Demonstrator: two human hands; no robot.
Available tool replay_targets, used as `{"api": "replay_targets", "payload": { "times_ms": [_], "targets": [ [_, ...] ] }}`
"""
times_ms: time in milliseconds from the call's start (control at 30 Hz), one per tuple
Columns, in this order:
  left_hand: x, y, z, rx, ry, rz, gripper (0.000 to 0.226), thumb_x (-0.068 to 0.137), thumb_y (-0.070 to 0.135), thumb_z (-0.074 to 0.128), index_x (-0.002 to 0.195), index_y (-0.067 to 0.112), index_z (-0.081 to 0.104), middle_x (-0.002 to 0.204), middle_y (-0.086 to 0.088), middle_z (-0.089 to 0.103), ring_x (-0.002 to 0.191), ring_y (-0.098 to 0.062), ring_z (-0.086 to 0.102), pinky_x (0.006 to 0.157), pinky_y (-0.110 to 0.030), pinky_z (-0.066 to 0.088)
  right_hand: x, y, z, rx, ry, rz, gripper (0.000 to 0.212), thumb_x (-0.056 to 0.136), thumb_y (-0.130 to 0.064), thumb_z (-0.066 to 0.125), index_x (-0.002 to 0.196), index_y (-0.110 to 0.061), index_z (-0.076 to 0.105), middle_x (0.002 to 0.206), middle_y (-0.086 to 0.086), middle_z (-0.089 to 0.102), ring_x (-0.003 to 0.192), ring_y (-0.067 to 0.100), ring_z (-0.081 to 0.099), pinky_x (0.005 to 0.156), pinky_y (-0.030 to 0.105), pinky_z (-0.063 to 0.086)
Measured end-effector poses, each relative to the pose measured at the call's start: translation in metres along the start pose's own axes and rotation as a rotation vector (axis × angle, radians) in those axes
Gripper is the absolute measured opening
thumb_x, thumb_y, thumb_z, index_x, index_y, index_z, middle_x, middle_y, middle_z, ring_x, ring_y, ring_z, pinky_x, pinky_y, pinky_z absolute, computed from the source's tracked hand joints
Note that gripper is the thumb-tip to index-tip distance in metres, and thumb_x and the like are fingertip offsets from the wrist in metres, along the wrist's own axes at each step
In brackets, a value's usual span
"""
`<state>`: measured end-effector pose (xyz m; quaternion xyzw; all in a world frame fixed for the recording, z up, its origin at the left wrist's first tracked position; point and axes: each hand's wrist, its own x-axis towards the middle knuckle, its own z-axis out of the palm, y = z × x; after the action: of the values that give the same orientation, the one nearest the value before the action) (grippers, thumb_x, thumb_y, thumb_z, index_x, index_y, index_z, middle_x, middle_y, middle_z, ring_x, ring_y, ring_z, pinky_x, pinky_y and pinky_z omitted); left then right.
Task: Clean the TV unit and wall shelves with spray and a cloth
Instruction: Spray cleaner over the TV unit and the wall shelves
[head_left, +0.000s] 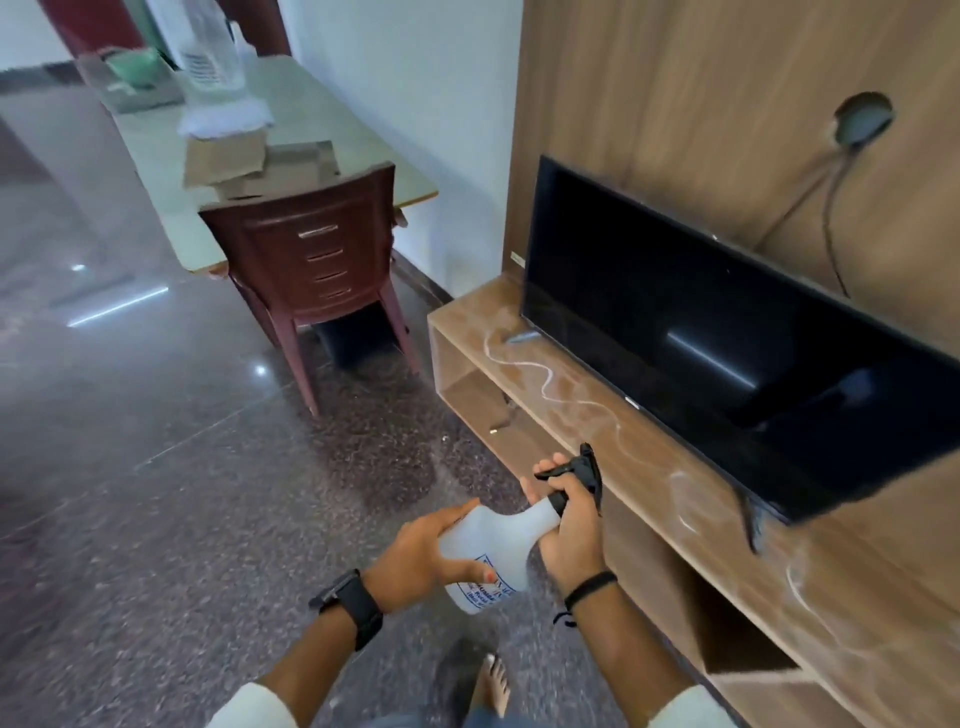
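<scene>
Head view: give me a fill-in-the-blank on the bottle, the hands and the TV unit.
1. The right hand grips the bottle at its black ____ head.
2. The left hand holds the bottle's ____ body.
3. The TV stands on the ____ TV unit.
4. White streaks run along the unit's ____ surface.

Missing words: spray; white; wooden; top

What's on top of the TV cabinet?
On the TV cabinet stands a black TV, with wiggly white streaks across the wood in front of it. A small grey thing lies near the TV's left end. The TV hides whatever sits behind it.
</scene>
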<state>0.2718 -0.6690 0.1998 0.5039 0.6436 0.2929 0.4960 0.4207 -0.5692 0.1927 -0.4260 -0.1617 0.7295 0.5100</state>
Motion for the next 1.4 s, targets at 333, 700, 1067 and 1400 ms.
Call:
{"api": "replay_targets", "payload": {
  "times_ms": [333,700,1067,1400],
  "targets": [
    [0.154,-0.010,-0.064,-0.364,0.246,-0.145,0.043,0.077,0.008,0.073,0.117,0.010,0.059,0.113,-0.001,0.065,0.094,-0.004,0.064,0.075,-0.019,0.052,0.160,-0.006,0.085,-0.044,0.047,0.006,0.028,0.087,0.013,0.043,0.102,-0.008,0.053,0.085,0.005,0.056,0.089,0.020,0.056,0.095,0.044,0.050],
    [0.336,-0.036,-0.168,-0.583,0.050,-0.590,0.022,0.090,-0.005,0.047,0.073,0.000,0.059,0.076,-0.010,0.067,0.074,-0.025,0.061,0.065,-0.031,0.049,0.327,0.021,0.149,-0.145,0.254,0.110,0.023,0.088,0.012,0.040,0.082,-0.007,0.051,0.076,0.008,0.052,0.074,0.019,0.055,0.096,0.048,0.048],
    [0.477,-0.043,-0.211,-0.229,-0.146,-0.850,0.027,0.090,0.009,0.054,0.064,0.008,0.052,0.078,-0.014,0.054,0.073,-0.024,0.051,0.072,-0.034,0.045,0.455,0.049,0.172,-0.300,0.288,0.239,0.021,0.085,0.005,0.045,0.100,-0.008,0.051,0.091,0.008,0.057,0.088,0.022,0.056,0.085,0.043,0.055],
    [0.571,-0.081,-0.212,-0.119,-0.134,-0.849,0.017,0.093,0.010,0.051,0.107,0.002,0.057,0.092,-0.012,0.061,0.086,-0.022,0.058,0.083,-0.033,0.050,0.533,0.085,0.155,-0.491,0.282,0.394,0.036,0.080,-0.019,0.065,0.115,-0.007,0.060,0.096,0.006,0.063,0.095,0.025,0.059,0.091,0.046,0.050]
  ]
}}
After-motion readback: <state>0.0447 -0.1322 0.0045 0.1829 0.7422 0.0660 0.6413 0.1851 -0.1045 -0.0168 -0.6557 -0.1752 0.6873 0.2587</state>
